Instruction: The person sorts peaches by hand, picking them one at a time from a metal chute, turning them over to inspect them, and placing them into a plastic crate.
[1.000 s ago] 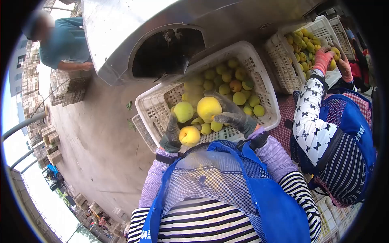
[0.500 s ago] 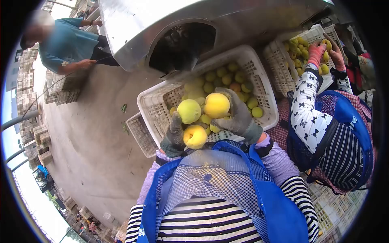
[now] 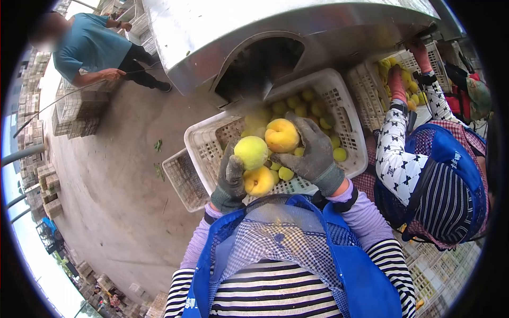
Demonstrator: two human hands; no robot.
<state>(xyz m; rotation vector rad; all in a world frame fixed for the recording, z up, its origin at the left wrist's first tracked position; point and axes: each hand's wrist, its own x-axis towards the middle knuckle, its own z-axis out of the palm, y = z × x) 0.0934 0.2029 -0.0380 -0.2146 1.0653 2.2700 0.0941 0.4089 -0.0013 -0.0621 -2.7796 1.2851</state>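
Left hand (image 3: 230, 183), gloved: grip closed around two peaches (image 3: 251, 152). Right hand (image 3: 313, 153): grip around one peach (image 3: 281, 135). Both above near edge of white crate (image 3: 339, 93).

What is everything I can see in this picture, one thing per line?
held peaches: three, yellow, one orange-blushed; two in the left glove, one under the right.
near crate: one, white plastic, under the hands, holding small yellow-green peaches.
low crate: one, white, on the ground left of it.
far crate: one, white, upper right, with yellow fruit.
metal machine: one, grey, dark arched opening, above the crates.
stacked crates: several, pale, far left.
co-worker: one, patterned sleeves, blue apron, right side, reaching into the far crate.
person in teal shirt: one, upper left.
apron: blue, bottom centre.
left hand: grey glove.
right hand: grey glove.
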